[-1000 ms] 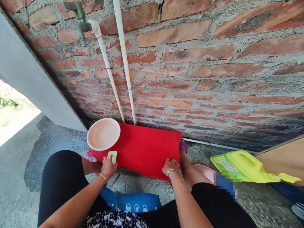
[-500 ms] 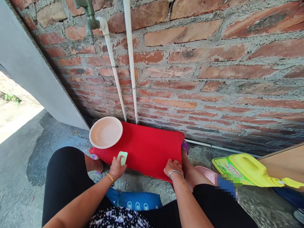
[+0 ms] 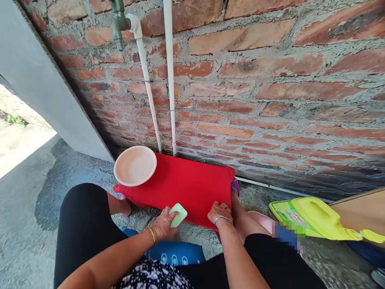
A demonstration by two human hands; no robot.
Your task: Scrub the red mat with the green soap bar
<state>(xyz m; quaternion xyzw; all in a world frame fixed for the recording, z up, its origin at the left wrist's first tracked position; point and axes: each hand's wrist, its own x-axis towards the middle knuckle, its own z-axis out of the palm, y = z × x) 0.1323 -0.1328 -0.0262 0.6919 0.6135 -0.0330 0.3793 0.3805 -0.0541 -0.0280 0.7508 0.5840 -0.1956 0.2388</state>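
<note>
A red cloth (image 3: 186,176) is spread over a low surface that it hides, close to the brick wall. My left hand (image 3: 164,225), with a gold bangle at the wrist, is closed on a pale green bar of soap (image 3: 179,215) at the cloth's near edge. Near the right end, the curled fingers of my right hand (image 3: 220,213) grip the cloth; a silver bangle circles that wrist. On the cloth's left end stands a pale pink basin (image 3: 135,165).
A green tap (image 3: 118,26) and white pipes (image 3: 170,80) run down the brick wall (image 3: 228,104). On the right lies a yellow detergent jug (image 3: 315,216). A blue printed bag (image 3: 177,253) is under me. Wet concrete (image 3: 51,188) shows at left.
My left hand has moved to the right with the soap, from the cloth's left-middle part to its near edge. My right hand stays at the same spot on the cloth.
</note>
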